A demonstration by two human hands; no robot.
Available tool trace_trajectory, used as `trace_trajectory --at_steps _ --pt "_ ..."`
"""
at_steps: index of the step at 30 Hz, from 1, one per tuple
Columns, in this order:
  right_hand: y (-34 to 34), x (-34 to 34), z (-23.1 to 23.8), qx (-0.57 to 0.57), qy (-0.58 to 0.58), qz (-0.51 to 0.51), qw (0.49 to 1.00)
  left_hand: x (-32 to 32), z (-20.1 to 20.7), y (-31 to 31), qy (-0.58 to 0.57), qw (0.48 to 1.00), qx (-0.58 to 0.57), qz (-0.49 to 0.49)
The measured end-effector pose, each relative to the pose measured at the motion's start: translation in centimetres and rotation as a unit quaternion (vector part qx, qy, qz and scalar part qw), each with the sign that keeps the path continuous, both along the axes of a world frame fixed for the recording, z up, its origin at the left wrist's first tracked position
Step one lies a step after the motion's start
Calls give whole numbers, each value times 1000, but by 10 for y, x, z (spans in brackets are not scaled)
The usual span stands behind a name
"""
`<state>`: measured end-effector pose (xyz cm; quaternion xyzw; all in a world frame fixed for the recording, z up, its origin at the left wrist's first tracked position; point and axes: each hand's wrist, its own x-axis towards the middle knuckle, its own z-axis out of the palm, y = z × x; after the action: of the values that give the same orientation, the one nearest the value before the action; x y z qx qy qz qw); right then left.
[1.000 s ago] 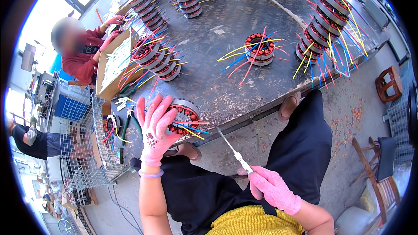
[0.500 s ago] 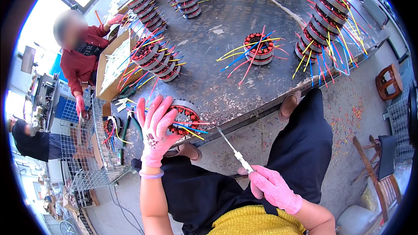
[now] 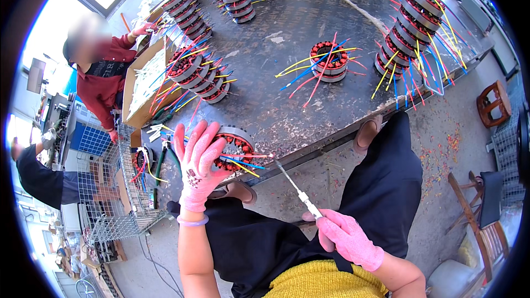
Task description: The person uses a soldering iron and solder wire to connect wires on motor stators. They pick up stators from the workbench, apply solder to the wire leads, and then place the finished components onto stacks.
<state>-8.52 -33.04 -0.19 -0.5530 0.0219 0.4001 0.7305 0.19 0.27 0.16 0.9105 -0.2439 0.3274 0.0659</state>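
Note:
My left hand [image 3: 199,163], in a pink glove, lies flat with fingers spread on a round motor stator [image 3: 234,149] wound with red coils and trailing coloured wires. The stator rests at the near edge of the dark metal workbench [image 3: 287,116]. My right hand [image 3: 345,237], also pink-gloved, is closed around the handle of a thin metal pick tool [image 3: 295,187]. The tool's tip points up-left and ends just beside the stator's wires.
Stacks of stators [image 3: 417,19] with coloured leads stand at the bench's right, back and left, and one stator [image 3: 329,60] sits mid-bench. A cardboard box [image 3: 144,80] and a wire basket [image 3: 113,187] are at the left. A person in red [image 3: 99,77] works there. A wooden stool [image 3: 491,102] stands at the right.
Both my hands stay nearly still on the stator and tool. The person in red at the left has shifted an arm.

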Motion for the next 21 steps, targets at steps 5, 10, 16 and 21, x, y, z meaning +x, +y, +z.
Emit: trace_trajectory --at_steps 5,10,16,21 --pt "-1 -1 -5 -2 4 1 1000 1 0 -2 -6 1000 2 0" --pt "0 -1 -3 -6 2 1 1000 1 0 -1 -11 1000 3 -1" --pt "-1 0 -1 -23 8 7 1000 0 0 0 0 1000 3 5" --pt "-1 0 -2 -13 -21 3 1000 0 1 0 1 1000 14 3"
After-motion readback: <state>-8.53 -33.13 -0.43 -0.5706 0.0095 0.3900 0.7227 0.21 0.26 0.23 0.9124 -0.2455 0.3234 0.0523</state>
